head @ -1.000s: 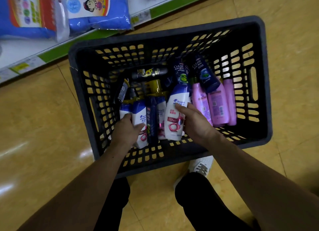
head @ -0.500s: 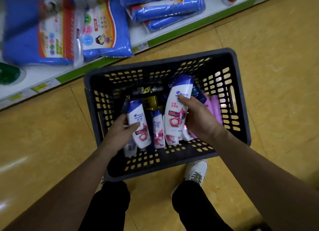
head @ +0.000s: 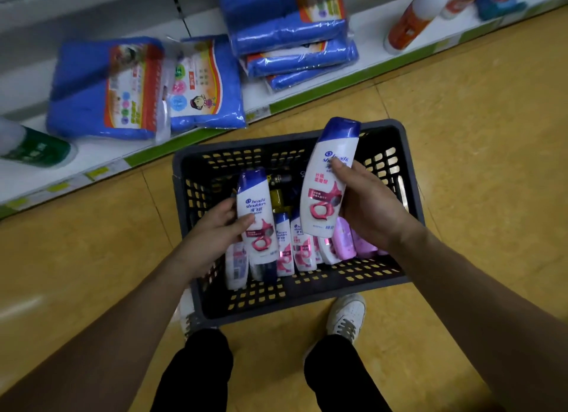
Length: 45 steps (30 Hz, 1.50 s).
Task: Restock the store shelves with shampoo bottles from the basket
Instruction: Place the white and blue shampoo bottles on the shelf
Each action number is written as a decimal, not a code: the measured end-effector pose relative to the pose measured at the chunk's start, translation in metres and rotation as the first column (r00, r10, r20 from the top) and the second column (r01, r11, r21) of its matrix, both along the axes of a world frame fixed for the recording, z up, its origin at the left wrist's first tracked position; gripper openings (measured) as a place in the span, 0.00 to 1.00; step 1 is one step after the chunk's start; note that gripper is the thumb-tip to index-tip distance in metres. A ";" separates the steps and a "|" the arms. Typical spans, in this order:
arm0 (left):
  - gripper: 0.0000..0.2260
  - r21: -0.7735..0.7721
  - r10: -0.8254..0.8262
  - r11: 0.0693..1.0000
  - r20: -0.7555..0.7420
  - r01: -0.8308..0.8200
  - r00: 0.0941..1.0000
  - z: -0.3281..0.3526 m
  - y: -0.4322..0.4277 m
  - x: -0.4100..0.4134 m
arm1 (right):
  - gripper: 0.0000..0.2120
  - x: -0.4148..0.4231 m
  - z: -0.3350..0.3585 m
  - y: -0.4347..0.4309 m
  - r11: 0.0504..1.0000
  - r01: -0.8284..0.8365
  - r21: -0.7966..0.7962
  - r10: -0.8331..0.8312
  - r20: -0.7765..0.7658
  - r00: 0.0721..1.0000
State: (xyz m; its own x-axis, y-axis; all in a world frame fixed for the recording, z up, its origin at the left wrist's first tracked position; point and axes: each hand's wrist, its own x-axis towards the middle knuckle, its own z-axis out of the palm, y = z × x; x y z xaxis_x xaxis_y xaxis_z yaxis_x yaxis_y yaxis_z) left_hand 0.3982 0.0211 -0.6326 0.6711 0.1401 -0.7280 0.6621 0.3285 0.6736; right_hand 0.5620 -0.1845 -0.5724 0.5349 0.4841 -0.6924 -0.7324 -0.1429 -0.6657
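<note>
Your right hand [head: 368, 208] is wrapped round a Head & Shoulders bottle [head: 325, 193], fingers behind it and thumb across the label. It is lifted above the basket [head: 307, 311], and its blue cap overlaps the far rim. Its long axis runs from cap at 1 o'clock to base at 7 o'clock.

Your left hand [head: 212, 230] grips a second Head & Shoulders bottle [head: 256, 224] by its left edge. It sits lower, over the basket's left half, with cap at 12 o'clock and base at 6.

The bottom shelf [head: 322, 92] lies at 12 o'clock from both hands, slanting up toward 2 o'clock. The right-hand bottle is the nearer to it, so that arm looks best placed to go first. That shelf stretch holds blue packs [head: 92, 98], not shampoo, and the shampoo facing is out of view, likely higher up. More white bottles [head: 302, 251] and pink bottles [head: 345, 239] wait in the basket, so restocking is far from done.
</note>
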 end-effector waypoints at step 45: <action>0.10 0.384 0.136 0.693 0.762 -0.610 0.634 0.517 0.293 0.096 | 0.16 0.071 0.456 0.344 0.933 -0.268 0.240 0.037 0.677 0.735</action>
State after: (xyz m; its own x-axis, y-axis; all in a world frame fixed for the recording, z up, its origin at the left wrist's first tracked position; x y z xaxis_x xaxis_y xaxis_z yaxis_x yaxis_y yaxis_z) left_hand 0.4947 0.3140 -0.1154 0.6863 0.7034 0.1848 -0.1015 -0.1589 0.9821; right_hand 0.6326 0.1595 -0.1163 0.6948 0.7192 -0.0030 -0.0847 0.0778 -0.9934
